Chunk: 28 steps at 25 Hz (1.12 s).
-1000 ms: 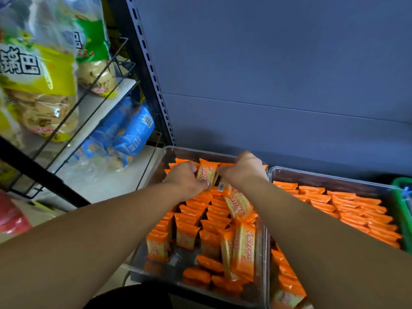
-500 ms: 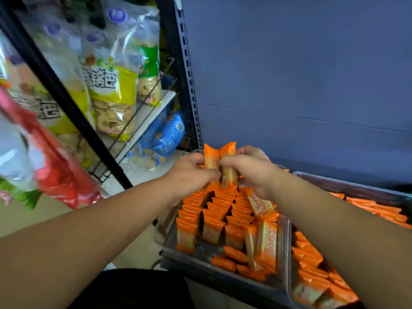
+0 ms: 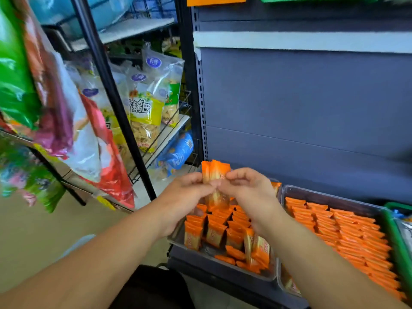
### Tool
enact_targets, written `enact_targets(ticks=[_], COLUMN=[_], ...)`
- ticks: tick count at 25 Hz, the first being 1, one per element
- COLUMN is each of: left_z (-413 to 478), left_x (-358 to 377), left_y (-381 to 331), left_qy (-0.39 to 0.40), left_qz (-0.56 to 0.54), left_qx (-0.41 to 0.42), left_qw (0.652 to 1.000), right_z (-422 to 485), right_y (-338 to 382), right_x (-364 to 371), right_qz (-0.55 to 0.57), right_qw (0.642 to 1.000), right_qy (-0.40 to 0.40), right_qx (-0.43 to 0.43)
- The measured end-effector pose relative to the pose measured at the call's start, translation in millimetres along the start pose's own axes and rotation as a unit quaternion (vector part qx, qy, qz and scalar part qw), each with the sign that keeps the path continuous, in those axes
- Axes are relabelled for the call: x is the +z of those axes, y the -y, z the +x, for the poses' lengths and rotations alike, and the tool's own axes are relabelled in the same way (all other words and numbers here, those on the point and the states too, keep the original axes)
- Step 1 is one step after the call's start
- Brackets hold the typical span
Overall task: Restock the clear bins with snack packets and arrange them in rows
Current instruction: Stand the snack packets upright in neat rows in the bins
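Left hand [image 3: 182,198] and right hand [image 3: 247,192]: fingers pinched on upright orange packets [image 3: 215,172], apparently two, above clear bin [image 3: 223,272].

Your two bare forearms come in from the lower left and lower right and angle toward each other, so your hands meet in the middle in front of you. Your left hand [image 3: 182,197] shows its back to you, its thumb and fingers curled inward to pinch a small bunch of orange packets [image 3: 215,172] from the left. Your right hand [image 3: 249,195] mirrors it, knuckles up and index finger bent, pinching the same bunch from the right. The fingertips of the two hands touch or almost touch. Both wrists look roughly straight, in line with the forearms.
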<state>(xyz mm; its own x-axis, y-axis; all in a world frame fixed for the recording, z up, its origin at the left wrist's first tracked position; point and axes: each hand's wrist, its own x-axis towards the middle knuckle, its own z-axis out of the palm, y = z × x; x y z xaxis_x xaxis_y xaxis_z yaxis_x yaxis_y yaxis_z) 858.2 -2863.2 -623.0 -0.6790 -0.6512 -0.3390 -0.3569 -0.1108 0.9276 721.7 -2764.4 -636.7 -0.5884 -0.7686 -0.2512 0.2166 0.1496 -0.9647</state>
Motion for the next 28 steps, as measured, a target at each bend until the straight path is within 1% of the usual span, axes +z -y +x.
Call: enact_targets(ticks=[2, 4, 7, 9, 11, 16, 20, 22, 24, 26, 28], left_z=[5, 15, 32, 38, 40, 53, 57, 58, 62, 66, 70], left_x=[5, 6, 2, -8, -17, -26, -35, -35, -34, -36, -42], left_y=[2, 5, 11, 15, 16, 33, 51, 59, 67, 70, 71], left_qy=[0.014, 0.02, 0.027, 0.032, 0.044, 0.052, 0.106, 0.138, 0.151, 0.135, 0.112], left_qz=[0.006, 0.02, 0.047, 0.046, 0.047, 0.105, 0.149, 0.18, 0.222, 0.282, 0.308], left_qx=[0.002, 0.01, 0.011, 0.003, -0.007, -0.038, -0.06, -0.063, -0.061, -0.071, -0.088], left_qw=[1.0, 1.0, 0.998, 0.998, 0.998, 0.992, 0.981, 0.972, 0.961, 0.947, 0.941], right_z=[-2, 5, 22, 35, 45, 62, 72, 73, 72, 69, 64], right_y=[-1, -1, -2, -5, -10, -23, -34, -40, -48, -59, -76], right_x=[-11, -21, -26, -25, -21, -11, -16, -17, -15, -10, -2], right_qz=[-0.003, -0.013, -0.039, -0.041, -0.059, -0.131, -0.195, -0.251, -0.335, -0.43, -0.506], right_qw=[1.0, 1.0, 0.999, 0.998, 0.993, 0.971, 0.959, 0.943, 0.913, 0.873, 0.832], right_qy=[-0.014, -0.007, -0.006, 0.027, 0.084, 0.196, 0.2, 0.213, 0.232, 0.229, 0.225], right_qx=[-0.005, -0.009, 0.009, 0.035, 0.059, 0.041, 0.041, 0.046, 0.029, 0.015, 0.016])
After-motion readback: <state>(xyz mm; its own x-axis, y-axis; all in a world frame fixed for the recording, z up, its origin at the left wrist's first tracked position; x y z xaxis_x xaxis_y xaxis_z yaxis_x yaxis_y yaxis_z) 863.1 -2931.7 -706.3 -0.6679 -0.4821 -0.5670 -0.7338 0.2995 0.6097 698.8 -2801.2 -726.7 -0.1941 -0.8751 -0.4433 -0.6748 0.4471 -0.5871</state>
